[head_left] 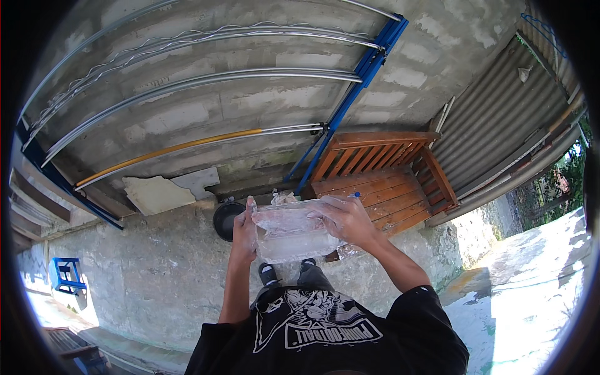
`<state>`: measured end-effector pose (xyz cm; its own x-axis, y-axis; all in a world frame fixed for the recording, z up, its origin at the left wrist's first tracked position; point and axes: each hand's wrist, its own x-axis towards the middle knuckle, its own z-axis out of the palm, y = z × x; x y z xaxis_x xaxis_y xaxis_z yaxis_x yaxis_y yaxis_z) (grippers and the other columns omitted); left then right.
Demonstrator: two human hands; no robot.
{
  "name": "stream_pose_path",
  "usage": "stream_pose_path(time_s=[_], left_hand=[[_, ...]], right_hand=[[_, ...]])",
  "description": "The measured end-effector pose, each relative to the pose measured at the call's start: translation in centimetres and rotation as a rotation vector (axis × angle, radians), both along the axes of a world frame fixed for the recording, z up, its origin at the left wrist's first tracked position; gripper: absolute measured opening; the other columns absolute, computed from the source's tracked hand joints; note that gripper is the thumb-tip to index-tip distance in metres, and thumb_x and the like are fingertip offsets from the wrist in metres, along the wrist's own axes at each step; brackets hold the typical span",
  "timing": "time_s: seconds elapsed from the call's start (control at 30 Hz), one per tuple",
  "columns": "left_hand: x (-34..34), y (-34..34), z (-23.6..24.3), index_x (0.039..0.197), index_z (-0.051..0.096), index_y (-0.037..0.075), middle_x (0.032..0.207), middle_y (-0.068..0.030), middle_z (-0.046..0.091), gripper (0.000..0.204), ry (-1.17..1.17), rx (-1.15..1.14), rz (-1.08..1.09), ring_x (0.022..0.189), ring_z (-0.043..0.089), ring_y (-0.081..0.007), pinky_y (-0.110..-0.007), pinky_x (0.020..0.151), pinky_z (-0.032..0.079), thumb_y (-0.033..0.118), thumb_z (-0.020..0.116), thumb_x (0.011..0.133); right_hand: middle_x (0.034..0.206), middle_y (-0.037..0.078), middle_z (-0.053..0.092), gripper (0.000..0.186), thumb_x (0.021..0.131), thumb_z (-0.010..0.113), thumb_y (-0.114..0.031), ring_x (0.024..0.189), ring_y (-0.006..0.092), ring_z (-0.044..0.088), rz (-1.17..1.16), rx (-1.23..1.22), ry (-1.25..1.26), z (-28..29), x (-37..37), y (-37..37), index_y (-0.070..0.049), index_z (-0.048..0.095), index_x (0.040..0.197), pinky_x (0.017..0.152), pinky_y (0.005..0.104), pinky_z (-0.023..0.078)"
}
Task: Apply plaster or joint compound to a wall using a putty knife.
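In front of my body, above the floor, is a clear plastic container [297, 245] with a whitish, see-through wall. My left hand [245, 230] grips its left side, thumb upward along the edge. From the right, my right hand [345, 219] holds the upper right part, its fingers reaching across the top. Something pale pinkish shows at the upper half of the container; whether it lies inside or is seen through the plastic, I cannot tell. Both hands have a whitish, filmy look. A crumpled pale piece [284, 198] shows just beyond the container's far edge.
Behind the container, a black basin [227, 220] stands on the concrete floor. A brown wooden bench [381, 195] is at the right, with small scraps on its seat. A blue-and-silver drying rack [350, 103] leans along the block wall. A blue stool [67, 275] stands far left.
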<state>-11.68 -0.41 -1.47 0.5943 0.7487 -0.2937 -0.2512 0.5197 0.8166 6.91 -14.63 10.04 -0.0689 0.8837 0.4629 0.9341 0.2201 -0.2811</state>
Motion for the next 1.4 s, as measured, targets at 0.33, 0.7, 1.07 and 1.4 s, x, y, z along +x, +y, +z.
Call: stream_pose_path(time_s=[0.33,0.7,1.07,1.4], left_hand=[[-0.2,-0.4,1.3,0.083,0.063,-0.003,0.073,-0.0048,0.063,0.054,0.020,0.087,0.008,0.061,0.057,-0.0096,-0.027,0.057,0.048,0.046,0.045,0.098],[-1.7,-0.4,2.0,0.075,0.060,0.002,0.065,-0.0002,0.056,0.048,0.061,0.014,0.104,0.056,0.050,-0.0070,-0.025,0.053,0.043,0.043,0.048,0.098],[-3.1,-1.1,2.7,0.083,0.063,0.001,0.070,-0.0008,0.061,0.048,0.046,0.037,0.151,0.060,0.054,-0.0064,-0.024,0.055,0.045,0.043,0.046,0.099],[-5.4,-0.4,1.0,0.088,0.062,-0.001,0.076,-0.0055,0.063,0.045,0.009,0.067,0.160,0.062,0.059,-0.0121,-0.028,0.058,0.048,0.039,0.045,0.099]], right_hand=[[0.092,0.007,0.066,0.042,0.069,0.072,-0.010,0.078,0.0271,0.065,0.032,0.007,0.065,-1.4,-0.2,0.4,-0.009,0.062,0.110,0.064,0.0361,0.054],[0.100,0.011,0.068,0.050,0.064,0.069,0.004,0.079,0.0291,0.067,0.127,-0.016,0.071,-1.1,-0.9,0.1,-0.009,0.065,0.112,0.065,0.0349,0.055],[0.091,0.009,0.066,0.047,0.064,0.069,0.004,0.072,0.0275,0.064,0.116,0.076,0.069,0.4,-1.7,3.1,-0.007,0.064,0.110,0.062,0.0356,0.054],[0.100,0.010,0.068,0.050,0.066,0.067,0.004,0.080,0.0296,0.065,0.225,-0.065,0.159,-1.0,-3.1,3.0,-0.010,0.063,0.113,0.069,0.0366,0.053]])
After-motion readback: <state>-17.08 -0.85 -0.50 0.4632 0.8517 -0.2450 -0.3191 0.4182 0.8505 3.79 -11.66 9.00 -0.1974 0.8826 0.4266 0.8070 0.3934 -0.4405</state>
